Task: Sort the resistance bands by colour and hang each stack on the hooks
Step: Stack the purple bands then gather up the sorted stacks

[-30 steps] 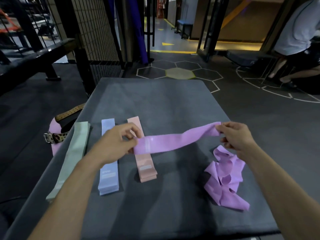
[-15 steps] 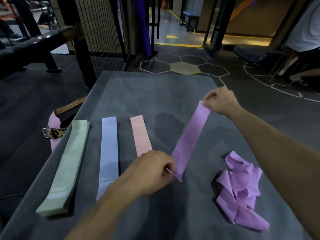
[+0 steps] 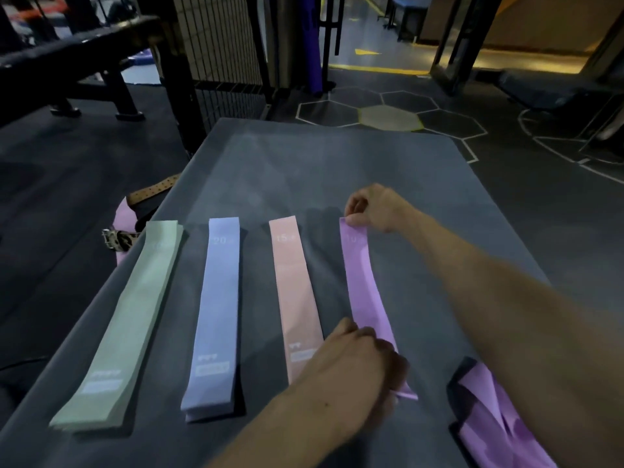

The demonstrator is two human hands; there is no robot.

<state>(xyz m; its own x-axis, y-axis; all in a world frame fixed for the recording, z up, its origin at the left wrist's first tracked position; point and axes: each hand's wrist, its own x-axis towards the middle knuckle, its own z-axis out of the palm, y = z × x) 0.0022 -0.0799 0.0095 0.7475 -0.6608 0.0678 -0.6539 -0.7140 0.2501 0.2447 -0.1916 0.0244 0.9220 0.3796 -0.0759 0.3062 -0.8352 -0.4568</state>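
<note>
A purple band [image 3: 363, 282] lies flat and lengthwise on the grey table [image 3: 304, 170], right of three flat stacks: green [image 3: 130, 319], blue [image 3: 216, 309] and pink [image 3: 297, 292]. My right hand [image 3: 374, 207] pinches the purple band's far end. My left hand [image 3: 354, 369] grips its near end, covering the lower part of the pink stack. A loose heap of purple bands [image 3: 496, 417] lies at the near right, partly under my right forearm. No hooks are in view.
A leopard-print belt and a tan belt [image 3: 148, 194] hang off the table's left edge over a pink item. A black wire cage post [image 3: 175, 79] stands behind the table's far left corner, a bench [image 3: 77, 62] further left.
The purple band went from stretched in the air to slanted, and now lies straight on the table beside the pink stack. Both hands came down with it and still hold its ends.
</note>
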